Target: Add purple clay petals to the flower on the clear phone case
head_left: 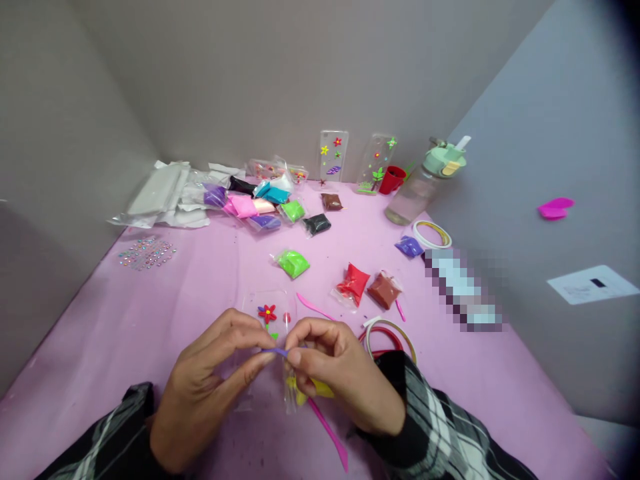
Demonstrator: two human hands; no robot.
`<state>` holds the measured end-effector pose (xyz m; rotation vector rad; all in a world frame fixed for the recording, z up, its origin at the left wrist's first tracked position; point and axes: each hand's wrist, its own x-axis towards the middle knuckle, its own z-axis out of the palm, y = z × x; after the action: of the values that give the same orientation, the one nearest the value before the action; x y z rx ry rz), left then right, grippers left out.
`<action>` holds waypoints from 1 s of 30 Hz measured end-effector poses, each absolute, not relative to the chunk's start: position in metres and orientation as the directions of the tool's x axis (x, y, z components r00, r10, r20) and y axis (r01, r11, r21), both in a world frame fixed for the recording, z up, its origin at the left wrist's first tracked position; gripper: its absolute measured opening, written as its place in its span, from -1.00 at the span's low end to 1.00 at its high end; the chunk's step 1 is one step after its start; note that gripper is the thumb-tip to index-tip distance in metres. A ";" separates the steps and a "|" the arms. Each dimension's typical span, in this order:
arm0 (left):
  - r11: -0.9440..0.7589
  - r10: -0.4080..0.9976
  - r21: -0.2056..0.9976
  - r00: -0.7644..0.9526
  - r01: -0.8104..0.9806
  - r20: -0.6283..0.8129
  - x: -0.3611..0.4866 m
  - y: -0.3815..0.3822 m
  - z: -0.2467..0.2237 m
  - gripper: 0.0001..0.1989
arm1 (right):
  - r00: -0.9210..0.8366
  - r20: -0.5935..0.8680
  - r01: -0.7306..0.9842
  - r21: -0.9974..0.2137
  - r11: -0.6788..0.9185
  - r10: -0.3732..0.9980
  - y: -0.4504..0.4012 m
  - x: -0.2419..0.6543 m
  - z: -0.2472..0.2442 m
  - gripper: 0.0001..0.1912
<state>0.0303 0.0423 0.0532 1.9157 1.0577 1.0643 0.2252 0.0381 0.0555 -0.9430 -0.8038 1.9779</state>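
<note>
A thin purple strip of clay [276, 351] is stretched between my two hands. My left hand [213, 377] pinches its left end between thumb and fingertips. The thumb and fingers of my right hand [333, 367] are closed on its right end. Beneath my hands lies a clear phone case [253, 300], partly covered by them, with a red clay flower [267, 313] and green bits below the flower. A yellow clay packet [320, 388] shows partly under my right hand, beside a pink tool [330, 433].
Red [353, 284], brown [384, 290] and green clay packets [293, 264] lie beyond my hands. Tape rolls [414, 347] sit right of my right hand. Farther back are more packets, two decorated cases [334, 157] and a bottle [413, 193].
</note>
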 end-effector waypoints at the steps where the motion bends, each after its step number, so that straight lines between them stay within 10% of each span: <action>1: -0.412 0.898 0.850 0.307 0.329 0.316 0.030 0.042 0.053 -0.82 | -0.452 -0.315 -0.423 -0.748 -0.511 0.835 0.038 0.226 0.056 -0.75; 30: -0.389 0.894 0.880 0.344 0.273 0.288 0.034 0.040 0.056 -0.86 | -0.437 -0.306 -0.407 -0.771 -0.489 0.846 0.037 0.225 0.057 -0.72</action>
<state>0.0341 0.0397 0.0558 1.8553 1.0255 1.0430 0.2252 0.0375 0.0571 -0.8902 -0.7907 1.9958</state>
